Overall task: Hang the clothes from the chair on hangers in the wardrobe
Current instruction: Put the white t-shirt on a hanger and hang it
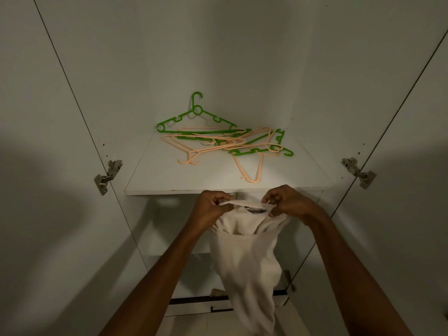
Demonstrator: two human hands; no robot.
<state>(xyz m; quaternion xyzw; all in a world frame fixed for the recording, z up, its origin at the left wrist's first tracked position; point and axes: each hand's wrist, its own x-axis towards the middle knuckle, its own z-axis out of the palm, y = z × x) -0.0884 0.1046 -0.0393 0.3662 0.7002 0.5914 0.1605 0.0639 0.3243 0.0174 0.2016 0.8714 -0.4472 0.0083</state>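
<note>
A cream-white garment [244, 263] hangs down in front of the open wardrobe, held up by its neckline. My left hand [212, 206] pinches the left end of the collar, and my right hand [286, 202] pinches the right end, stretching the neck opening between them. A dark label shows inside the collar. Above the hands, on a white wardrobe shelf [155, 183], lies a loose pile of plastic hangers: a green hanger [196, 117] leans against the back wall, and several peach hangers [208, 146] are tangled with other green ones.
Both wardrobe doors stand open, with metal hinges at left [108, 174] and right [358, 169]. Below the shelf is a dim compartment, and a drawer front with a dark handle [218, 309] sits lower down. No rail is in view.
</note>
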